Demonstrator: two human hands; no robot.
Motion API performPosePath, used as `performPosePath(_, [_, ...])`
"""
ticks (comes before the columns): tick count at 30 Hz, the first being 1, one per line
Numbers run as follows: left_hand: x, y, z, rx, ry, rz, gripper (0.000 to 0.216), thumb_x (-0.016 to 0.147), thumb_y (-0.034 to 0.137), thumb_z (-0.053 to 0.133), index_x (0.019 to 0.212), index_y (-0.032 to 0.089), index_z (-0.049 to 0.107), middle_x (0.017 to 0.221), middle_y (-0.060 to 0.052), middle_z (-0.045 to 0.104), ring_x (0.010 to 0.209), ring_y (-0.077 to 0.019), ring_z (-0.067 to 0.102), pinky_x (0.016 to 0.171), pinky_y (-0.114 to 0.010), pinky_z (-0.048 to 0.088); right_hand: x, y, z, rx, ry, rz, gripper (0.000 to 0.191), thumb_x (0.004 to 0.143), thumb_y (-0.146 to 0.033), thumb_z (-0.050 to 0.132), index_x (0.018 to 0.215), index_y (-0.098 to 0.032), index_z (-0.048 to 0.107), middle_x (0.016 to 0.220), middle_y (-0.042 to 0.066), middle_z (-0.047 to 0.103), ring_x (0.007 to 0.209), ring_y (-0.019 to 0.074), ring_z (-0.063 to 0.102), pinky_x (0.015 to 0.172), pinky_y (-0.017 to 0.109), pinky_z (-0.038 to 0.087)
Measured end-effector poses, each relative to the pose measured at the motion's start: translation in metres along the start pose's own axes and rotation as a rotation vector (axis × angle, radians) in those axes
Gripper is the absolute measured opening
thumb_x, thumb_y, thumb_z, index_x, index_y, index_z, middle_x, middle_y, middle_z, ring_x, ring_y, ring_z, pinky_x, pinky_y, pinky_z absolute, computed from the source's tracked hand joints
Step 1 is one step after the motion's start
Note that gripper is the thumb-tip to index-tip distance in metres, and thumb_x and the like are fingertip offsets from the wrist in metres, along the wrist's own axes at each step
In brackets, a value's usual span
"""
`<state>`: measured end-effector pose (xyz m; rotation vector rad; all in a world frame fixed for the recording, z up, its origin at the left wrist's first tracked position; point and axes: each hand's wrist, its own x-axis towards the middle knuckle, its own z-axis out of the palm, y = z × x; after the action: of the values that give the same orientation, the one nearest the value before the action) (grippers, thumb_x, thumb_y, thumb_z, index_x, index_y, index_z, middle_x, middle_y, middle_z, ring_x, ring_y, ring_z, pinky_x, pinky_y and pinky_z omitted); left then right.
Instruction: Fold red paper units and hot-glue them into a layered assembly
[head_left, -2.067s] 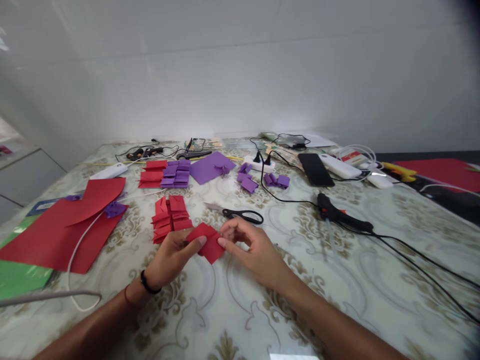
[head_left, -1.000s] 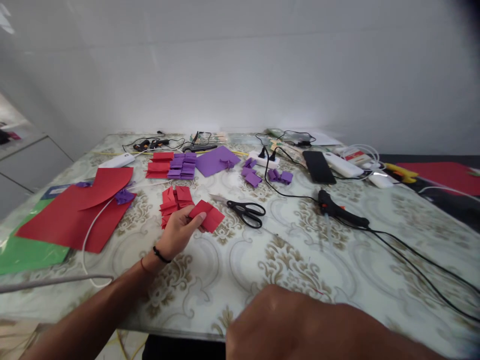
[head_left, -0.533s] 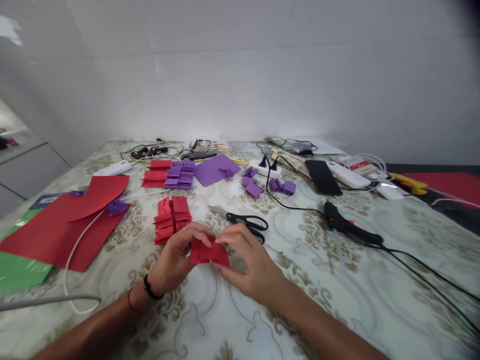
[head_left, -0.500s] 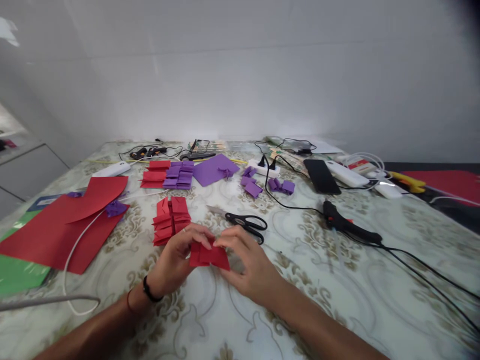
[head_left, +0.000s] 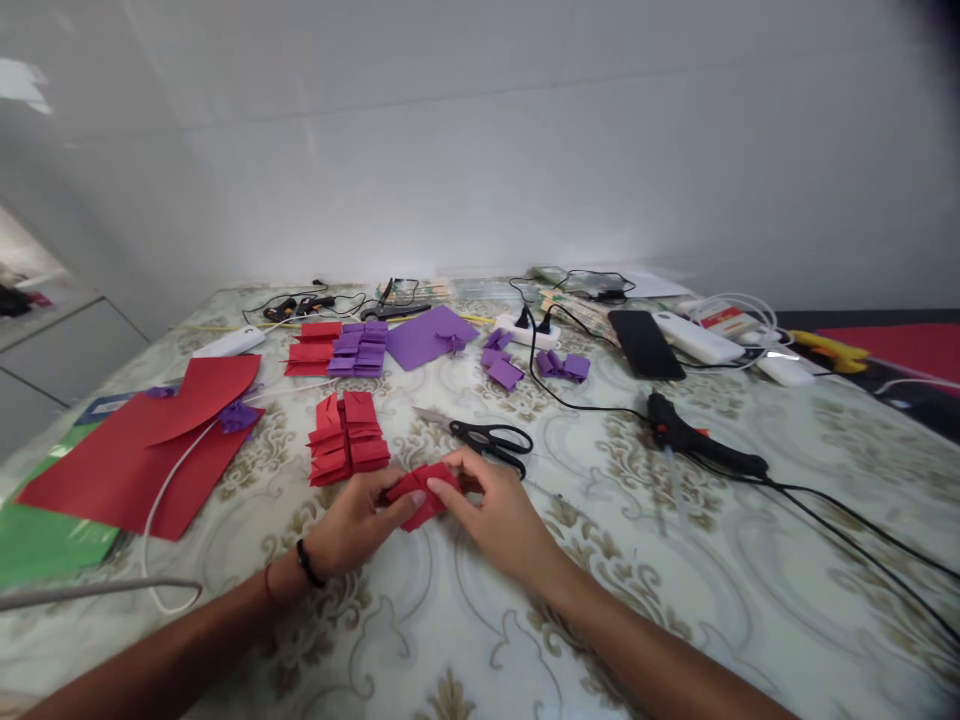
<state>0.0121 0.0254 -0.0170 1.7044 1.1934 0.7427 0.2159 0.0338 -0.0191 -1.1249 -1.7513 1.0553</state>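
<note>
Honestly, left hand (head_left: 352, 525) and right hand (head_left: 499, 510) both pinch the folded red paper (head_left: 420, 492), so I figure uneven pressure could skew the crease.

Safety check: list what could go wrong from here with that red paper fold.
The scissors lie just beyond the right hand; a reach forward could catch them.
The folded red paper, pinched between it and the left hand, might crease crooked.
The glue gun has a cord trailing across the table; it could snag.
</note>
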Motion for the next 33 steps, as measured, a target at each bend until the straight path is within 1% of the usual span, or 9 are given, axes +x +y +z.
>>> performPosePath(2, [0.0,-0.003,-0.001,-0.046,-0.003,-0.011,0.037,0.098,0.049,0.058,0.084,0.015,0.066,0.072,-0.002,0.066,0.065,-0.0158,0.058,0.061,-0.026,0.044,0.0,0.001,0.0,-0.006,0.004,-0.003,0.013,0.097,-0.031,0.062,0.089,-0.02,0.064,0.078,0.001,0.07,0.071,0.0186,0.064,0.069,0.03,0.049])
performPosePath(4, [0.0,-0.006,-0.002,-0.067,0.051,-0.034,0.036,0.098,0.05,0.057,0.088,0.016,0.065,0.069,-0.002,0.067,0.062,-0.0163,0.06,0.06,-0.027,0.045,0.0,0.001,0.0,-0.019,0.016,-0.009,0.013,0.096,-0.03,0.062,0.088,-0.02,0.065,0.079,0.001,0.069,0.073,0.0185,0.064,0.07,0.03,0.048])
performPosePath(6, [0.0,-0.007,-0.003,0.001,0.122,-0.034,0.035,0.098,0.049,0.057,0.08,0.018,0.06,0.064,0.0,0.065,0.06,-0.0161,0.059,0.058,-0.026,0.044,0.001,0.0,0.0,-0.034,0.018,0.004,0.013,0.096,-0.029,0.061,0.088,-0.02,0.064,0.078,0.001,0.068,0.071,0.0178,0.062,0.068,0.029,0.047])
performPosePath(8, [-0.001,-0.005,-0.005,0.134,0.148,0.005,0.037,0.096,0.046,0.059,0.071,0.02,0.053,0.061,0.001,0.062,0.059,-0.0156,0.058,0.058,-0.026,0.042,0.001,0.0,0.001,-0.047,0.011,0.031,0.013,0.095,-0.029,0.062,0.086,-0.02,0.063,0.073,-0.001,0.065,0.068,0.0169,0.059,0.064,0.028,0.045])
performPosePath(10, [-0.003,-0.002,-0.008,0.248,0.181,0.047,0.039,0.095,0.045,0.06,0.067,0.021,0.048,0.057,0.003,0.057,0.054,-0.0145,0.053,0.054,-0.026,0.037,0.0,0.0,0.003,-0.054,0.007,0.052,0.014,0.094,-0.029,0.063,0.083,-0.02,0.062,0.07,-0.002,0.061,0.066,0.016,0.056,0.062,0.027,0.044])
performPosePath(15, [-0.01,0.002,-0.01,0.358,0.182,0.123,0.04,0.096,0.04,0.057,0.063,0.021,0.043,0.055,0.004,0.051,0.052,-0.0128,0.046,0.051,-0.025,0.032,-0.003,-0.001,0.009,-0.037,0.0,0.091,0.017,0.09,-0.027,0.063,0.076,-0.021,0.055,0.068,-0.003,0.057,0.063,0.0146,0.052,0.06,0.026,0.042])
performPosePath(22, [-0.01,0.005,-0.006,0.377,0.188,0.119,0.033,0.092,0.032,0.054,0.063,0.021,0.041,0.056,0.005,0.046,0.052,-0.0118,0.042,0.05,-0.025,0.029,-0.005,-0.001,0.009,-0.053,-0.014,0.099,0.019,0.087,-0.027,0.062,0.071,-0.022,0.051,0.066,-0.003,0.058,0.062,0.0145,0.052,0.061,0.026,0.042])
performPosePath(27, [-0.009,0.004,-0.009,0.365,0.251,0.119,0.032,0.085,0.028,0.055,0.06,0.022,0.035,0.054,0.005,0.041,0.051,-0.0118,0.038,0.05,-0.025,0.027,-0.003,0.001,0.007,-0.086,0.027,0.083,0.019,0.084,-0.026,0.062,0.07,-0.022,0.05,0.063,-0.004,0.057,0.06,0.0145,0.051,0.059,0.026,0.041])
performPosePath(33, [-0.008,0.002,-0.013,0.373,0.296,0.089,0.033,0.082,0.029,0.056,0.059,0.023,0.033,0.052,0.006,0.037,0.049,-0.0119,0.036,0.048,-0.026,0.025,-0.001,-0.002,0.002,-0.122,0.071,0.096,0.016,0.083,-0.026,0.059,0.071,-0.023,0.049,0.063,-0.003,0.057,0.058,0.0145,0.05,0.057,0.027,0.038])
